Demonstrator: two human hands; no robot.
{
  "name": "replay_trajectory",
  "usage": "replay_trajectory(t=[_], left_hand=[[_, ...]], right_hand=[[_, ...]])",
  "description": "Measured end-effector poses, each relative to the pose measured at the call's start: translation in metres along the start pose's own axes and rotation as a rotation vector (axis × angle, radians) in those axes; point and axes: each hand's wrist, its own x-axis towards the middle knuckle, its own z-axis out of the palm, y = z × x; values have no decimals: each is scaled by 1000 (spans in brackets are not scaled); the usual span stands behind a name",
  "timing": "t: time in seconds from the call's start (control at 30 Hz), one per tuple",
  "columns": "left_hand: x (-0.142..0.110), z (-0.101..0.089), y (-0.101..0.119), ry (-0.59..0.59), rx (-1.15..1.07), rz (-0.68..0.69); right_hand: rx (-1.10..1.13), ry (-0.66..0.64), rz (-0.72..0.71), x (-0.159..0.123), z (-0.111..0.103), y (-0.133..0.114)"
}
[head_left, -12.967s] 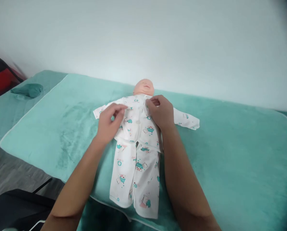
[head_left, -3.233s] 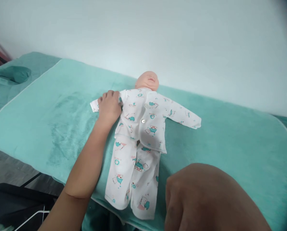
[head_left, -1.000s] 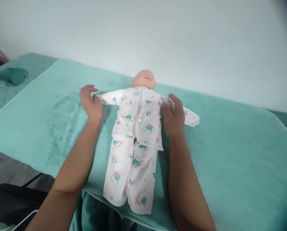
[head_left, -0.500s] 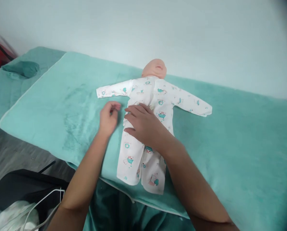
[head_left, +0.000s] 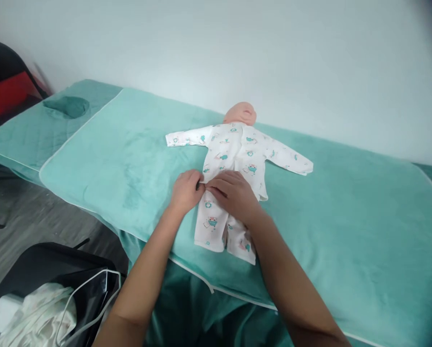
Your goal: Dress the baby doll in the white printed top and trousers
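Observation:
A baby doll lies on its back on a teal blanket, dressed in a white printed shirt and matching trousers. Its sleeves are spread out to both sides. My left hand pinches the cloth at the doll's waist, on the left side. My right hand rests beside it on the waist, fingers curled onto the fabric where shirt and trousers meet.
The blanket covers a teal padded table against a white wall. A black and red chair stands at the far left. Below left, a black bin holds white cloth and a white cable.
My hands left the sleeves and came together at the doll's waist. My left hand went from open beside the doll to pinching the cloth. The camera pulled back and swung left.

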Motion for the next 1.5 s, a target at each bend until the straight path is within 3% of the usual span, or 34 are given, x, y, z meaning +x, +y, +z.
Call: replay_trajectory(t=[0.1,0.2,0.3,0.4,0.5,0.6,0.8,0.87,0.97,1.03,1.1,1.23,1.37,1.5], left_hand=[[-4,-1,0,17,10,-20],[-6,-2,2,22,-25,-11],[-7,-4,4,25,-46,-15],[-8,-6,9,45,-65,-47],[-18,-7,14,77,-153,-97],[-41,-10,19,86,-317,-147],[-116,-18,40,58,-484,-179],[-148,-16,50,59,-452,-176],[-207,-6,68,83,-443,-294],[-251,3,80,2,-456,-419],[-294,12,92,-157,-465,-459],[-356,25,109,-435,-304,-294],[-368,34,115,-680,-140,-236],[-362,40,115,-834,-87,-268]], right_hand=[[175,292,159,-29,-5,4],[203,609,423,-62,-5,11],[395,704,689,-87,-1,16],[477,619,847,-99,5,16],[389,529,840,-105,8,12],[364,544,785,-113,8,4],[371,421,501,-147,0,-27],[320,389,466,-165,3,-45],[232,324,447,-203,16,-80],[216,290,478,-235,30,-108],[283,227,559,-270,46,-136],[451,19,716,-326,69,-179],[660,-138,827,-341,74,-198],[701,-136,900,-336,75,-205]])
